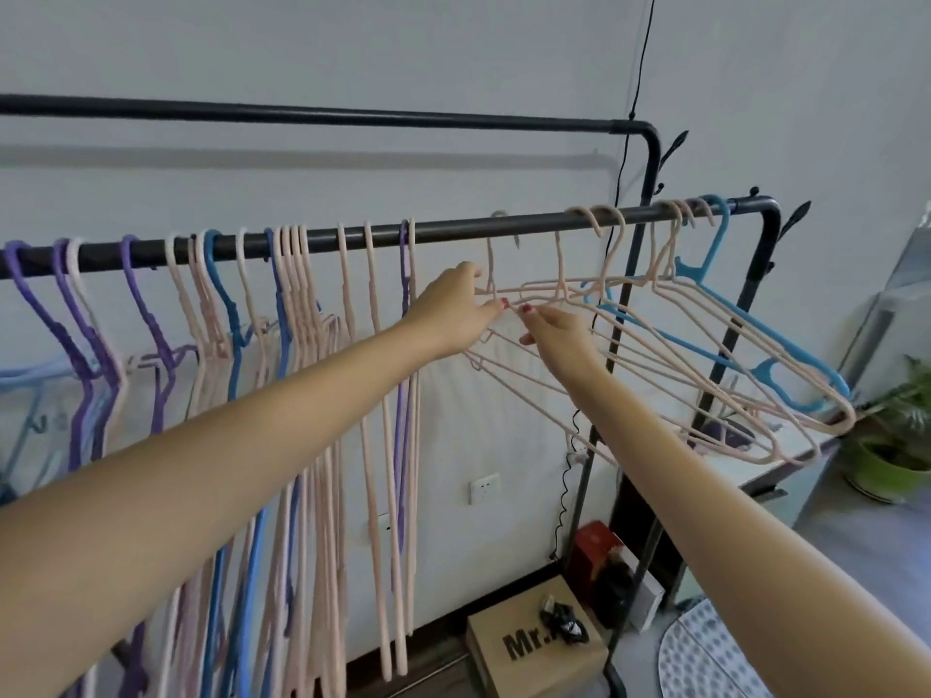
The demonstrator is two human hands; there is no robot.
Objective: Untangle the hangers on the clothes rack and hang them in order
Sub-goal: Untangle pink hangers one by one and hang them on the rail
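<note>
- The left end of the clothes rack's lower rail (453, 233) is cut off by the frame edge, and the feet of the rack are hidden below.
- Exactly which wires of the tangled pink hangers (655, 355) belong to which hook cannot be made out; the strands cross one another at the right of the rail.
- A blue hanger (745, 340) is seen caught among the pink ones, its hook over the rail's far right end.
- The lettering on a cardboard box (534, 652) on the floor is partly covered by a dark object; only "Mr." can be read.
- The left hand (453, 314) is seen curled on a pink wire near the left end of the tangle, thumb and fingertips pinching it just below the rail.
- The right hand (559, 340) is held just beside it, fingers pinched on the same cluster of pink wires.
- The sorted hangers (302, 304), purple, pink and blue, are seen hanging straight down along the rail to the left of both hands.
- A potted plant (896, 445) is shown at the right edge, partly cropped.
</note>
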